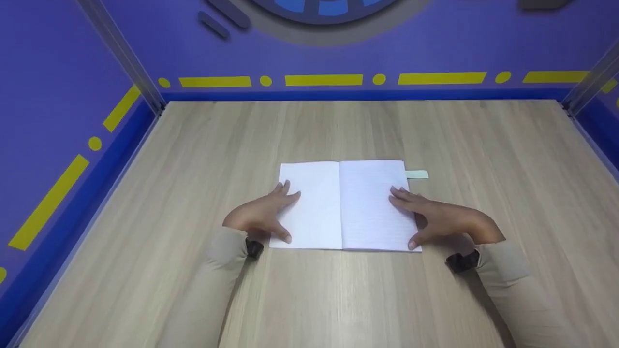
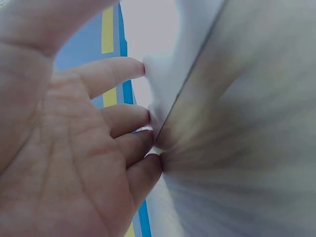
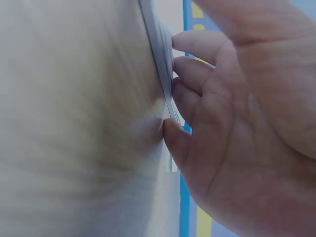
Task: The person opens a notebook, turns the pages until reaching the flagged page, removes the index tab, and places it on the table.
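An open notebook [image 1: 316, 212] lies flat on the table, its left page plain white and its right page faintly lined. My left hand [image 1: 263, 212] rests on the outer edge of the left page, fingers spread; in the left wrist view the fingertips [image 2: 140, 66] touch the paper and the table beside it. On the right page's outer edge rests my right hand [image 1: 437, 220], also spread. The right wrist view shows its little finger [image 3: 175, 138] on the table just off the notebook's edge. A pale green tab [image 1: 417, 174] sticks out past the right page.
The wood-grain table [image 1: 309, 299] stretches around the notebook. Blue-purple panels [image 1: 309, 58] with yellow dashes and dots stand along its back and sides, joined by metal posts [image 1: 130, 63] at the corners. Dark straps [image 1: 463, 261] sit at both wrists.
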The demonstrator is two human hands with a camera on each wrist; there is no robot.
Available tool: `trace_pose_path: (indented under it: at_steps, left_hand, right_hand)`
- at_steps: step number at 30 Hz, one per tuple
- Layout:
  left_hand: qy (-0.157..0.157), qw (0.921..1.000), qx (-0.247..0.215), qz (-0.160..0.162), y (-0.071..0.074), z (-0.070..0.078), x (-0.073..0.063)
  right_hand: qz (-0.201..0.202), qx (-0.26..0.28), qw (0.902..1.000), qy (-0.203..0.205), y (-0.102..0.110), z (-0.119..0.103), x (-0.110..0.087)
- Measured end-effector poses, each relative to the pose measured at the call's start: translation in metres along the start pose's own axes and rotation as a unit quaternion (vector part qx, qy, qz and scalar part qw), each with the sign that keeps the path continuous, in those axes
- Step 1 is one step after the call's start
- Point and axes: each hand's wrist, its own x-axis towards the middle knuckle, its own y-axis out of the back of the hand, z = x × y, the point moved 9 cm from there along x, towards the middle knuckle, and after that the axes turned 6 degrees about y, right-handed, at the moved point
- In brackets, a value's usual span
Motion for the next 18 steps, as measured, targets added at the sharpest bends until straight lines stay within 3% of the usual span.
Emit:
trace_pose_path:
  at_steps: [18]
  left_hand:
    - [-0.003,1.0,-0.007,0.004,0.0007,0.0006,-0.0015]
  right_hand:
    - [0.005,0.0,1.0,0.001,-0.0006,-0.0002,0.0007]
